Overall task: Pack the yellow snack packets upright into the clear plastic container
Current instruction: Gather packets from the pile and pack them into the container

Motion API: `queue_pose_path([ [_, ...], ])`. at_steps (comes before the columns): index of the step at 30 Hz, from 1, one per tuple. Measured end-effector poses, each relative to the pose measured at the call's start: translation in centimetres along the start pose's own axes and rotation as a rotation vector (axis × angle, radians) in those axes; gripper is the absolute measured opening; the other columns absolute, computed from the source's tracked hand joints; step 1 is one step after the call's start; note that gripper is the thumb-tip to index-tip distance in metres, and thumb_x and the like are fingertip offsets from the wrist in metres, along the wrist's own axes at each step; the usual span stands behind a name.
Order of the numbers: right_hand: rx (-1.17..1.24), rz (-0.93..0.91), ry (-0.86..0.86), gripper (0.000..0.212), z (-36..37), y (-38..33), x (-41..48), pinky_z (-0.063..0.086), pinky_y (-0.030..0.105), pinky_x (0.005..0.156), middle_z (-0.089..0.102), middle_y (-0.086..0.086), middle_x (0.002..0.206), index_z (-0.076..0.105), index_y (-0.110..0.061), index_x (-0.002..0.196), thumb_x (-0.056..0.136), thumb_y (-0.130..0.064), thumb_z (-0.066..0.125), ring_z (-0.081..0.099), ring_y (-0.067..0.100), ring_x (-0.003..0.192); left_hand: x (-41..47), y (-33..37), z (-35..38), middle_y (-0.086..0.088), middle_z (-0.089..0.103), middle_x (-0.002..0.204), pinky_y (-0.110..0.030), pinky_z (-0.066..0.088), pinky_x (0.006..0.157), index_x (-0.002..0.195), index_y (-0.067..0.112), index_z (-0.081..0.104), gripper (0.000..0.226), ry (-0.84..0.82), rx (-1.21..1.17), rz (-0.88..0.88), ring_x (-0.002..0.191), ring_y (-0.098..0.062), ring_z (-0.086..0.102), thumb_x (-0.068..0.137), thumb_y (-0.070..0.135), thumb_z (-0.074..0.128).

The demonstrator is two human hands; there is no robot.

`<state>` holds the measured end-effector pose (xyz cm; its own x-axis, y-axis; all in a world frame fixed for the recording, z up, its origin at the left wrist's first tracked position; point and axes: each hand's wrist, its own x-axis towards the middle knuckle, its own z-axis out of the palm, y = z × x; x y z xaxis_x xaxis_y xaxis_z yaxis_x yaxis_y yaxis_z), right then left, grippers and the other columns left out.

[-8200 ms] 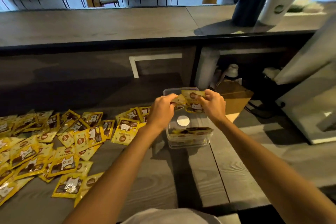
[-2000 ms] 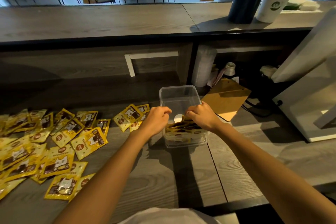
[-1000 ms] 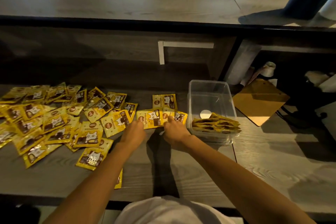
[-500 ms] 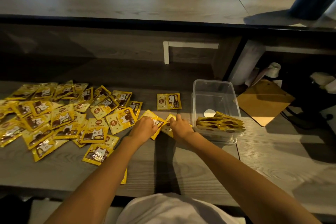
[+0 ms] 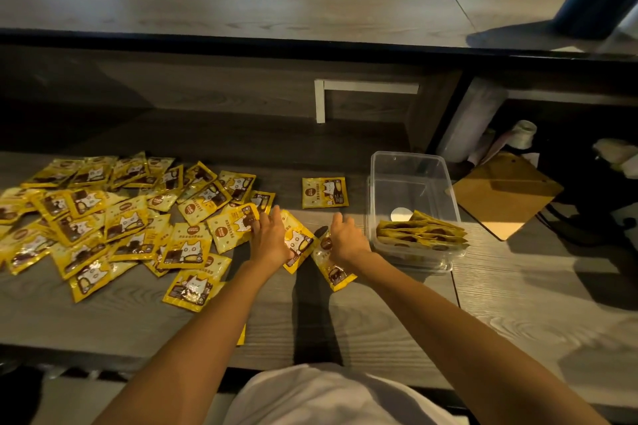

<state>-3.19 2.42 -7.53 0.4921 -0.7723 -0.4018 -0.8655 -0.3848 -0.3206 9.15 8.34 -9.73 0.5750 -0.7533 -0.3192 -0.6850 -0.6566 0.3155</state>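
Midway through a gathering step, a person's left hand [image 5: 271,238] lies flat, fingers straight, on a yellow snack packet [image 5: 298,243] at the edge of the loose pile [image 5: 121,217] on the wooden surface [image 5: 345,317]. The right hand [image 5: 347,238] covers a second packet [image 5: 333,269] near the clear plastic container [image 5: 407,162]; whether its fingers pinch it cannot be told. A row of packets [image 5: 421,235] stands on edge, leaning, at the container's near end. The next move likely calls for lifting both packets, turning them on edge and slotting them behind that row without toppling it
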Motion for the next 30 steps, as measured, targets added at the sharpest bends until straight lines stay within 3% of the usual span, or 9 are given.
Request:
queue_pose_path([
  [3, -0.056, -0.072, 0.028, 0.035, -0.9, -0.1, -0.1, 0.046, 0.041, 0.094, 0.051, 0.018, 0.126, 0.047, -0.003, 0.123, 0.091, -0.016, 0.055, 0.051, 0.034, 0.117, -0.3, 0.1, -0.7, -0.013, 0.035, 0.143, -0.037, 0.034, 0.106, 0.139, 0.008, 0.032, 0.073, 0.14, 0.002, -0.032, 0.135, -0.03, 0.029, 0.079, 0.014, 0.072],
  [6, -0.008, -0.09, 0.098, 0.03, -1.9, -0.5, 0.0, 0.048, 0.04, 0.091, 0.055, 0.017, 0.121, 0.05, -0.004, 0.121, 0.093, -0.017, 0.051, 0.054, 0.033, 0.112, -0.2, 0.5, -1.9, -0.014, 0.049, 0.131, -0.038, 0.038, 0.101, 0.126, 0.006, 0.045, 0.048, 0.251, -0.129, -0.068, 0.126, -0.03, 0.042, 0.084, 0.011, 0.066],
  [10, 0.07, -0.107, 0.274, 0.036, -4.5, -1.1, 0.2, 0.052, 0.042, 0.087, 0.061, 0.017, 0.114, 0.045, -0.005, 0.125, 0.093, -0.02, 0.051, 0.059, 0.034, 0.105, -0.3, 1.6, -4.6, -0.017, 0.061, 0.098, -0.036, 0.042, 0.068, 0.1, 0.007, 0.051, 0.011, 0.363, -0.306, -0.062, 0.087, -0.027, 0.055, 0.089, 0.004, 0.055],
  [13, 0.168, -0.136, 0.372, 0.034, -7.1, -1.2, 0.1, 0.052, 0.041, 0.083, 0.063, 0.016, 0.111, 0.044, -0.006, 0.122, 0.092, -0.018, 0.054, 0.061, 0.033, 0.103, -0.2, 3.1, -6.4, -0.017, 0.063, 0.1, -0.034, 0.04, 0.066, 0.117, 0.005, 0.051, 0.026, 0.423, -0.307, 0.006, 0.093, -0.03, 0.059, 0.091, 0.002, 0.048],
  [16, 0.264, -0.156, 0.465, 0.039, -9.7, -0.5, -0.3, 0.054, 0.043, 0.089, 0.064, 0.015, 0.117, 0.048, -0.008, 0.126, 0.088, -0.012, 0.059, 0.06, 0.031, 0.11, -0.3, 5.5, -7.7, -0.013, 0.06, 0.114, -0.03, 0.042, 0.074, 0.132, 0.012, 0.048, 0.038, 0.426, -0.311, 0.092, 0.107, -0.026, 0.054, 0.094, 0.006, 0.045],
  [20, 0.415, -0.113, 0.578, 0.036, -12.0, 2.2, -0.6, 0.053, 0.036, 0.09, 0.064, 0.013, 0.12, 0.056, -0.009, 0.124, 0.089, -0.005, 0.055, 0.059, 0.026, 0.113, -0.3, 8.9, -8.1, -0.013, 0.063, 0.112, -0.031, 0.048, 0.08, 0.12, 0.014, 0.057, 0.03, 0.44, -0.331, 0.259, 0.108, -0.026, 0.058, 0.093, 0.005, 0.047],
  [24, 0.497, 0.024, 0.692, 0.02, -13.5, 6.2, -1.0, 0.049, 0.029, 0.073, 0.067, 0.013, 0.108, 0.064, -0.006, 0.106, 0.087, -0.005, 0.057, 0.062, 0.023, 0.101, -0.9, 12.6, -7.4, -0.011, 0.067, 0.106, -0.035, 0.053, 0.083, 0.114, 0.013, 0.061, 0.028, 0.409, -0.347, 0.41, 0.101, -0.026, 0.062, 0.092, 0.003, 0.049],
  [28, 0.539, 0.137, 0.741, 0.007, -13.6, 9.9, -1.3, 0.054, 0.045, 0.074, 0.066, 0.016, 0.098, 0.061, -0.005, 0.093, 0.086, -0.006, 0.058, 0.061, 0.028, 0.092, -1.6, 15.6, -5.6, -0.013, 0.069, 0.096, -0.034, 0.05, 0.072, 0.105, 0.009, 0.063, 0.023, 0.337, -0.297, 0.541, 0.09, -0.027, 0.064, 0.09, -0.001, 0.047],
  [30, 0.536, 0.17, 0.711, 0.01, -13.2, 11.4, -1.4, 0.05, 0.043, 0.071, 0.064, 0.016, 0.096, 0.059, -0.003, 0.095, 0.087, -0.004, 0.053, 0.059, 0.029, 0.091, -1.7, 16.5, -4.5, -0.014, 0.069, 0.098, -0.035, 0.053, 0.073, 0.105, 0.009, 0.064, 0.026, 0.274, -0.275, 0.585, 0.091, -0.03, 0.065, 0.089, -0.002, 0.047],
])
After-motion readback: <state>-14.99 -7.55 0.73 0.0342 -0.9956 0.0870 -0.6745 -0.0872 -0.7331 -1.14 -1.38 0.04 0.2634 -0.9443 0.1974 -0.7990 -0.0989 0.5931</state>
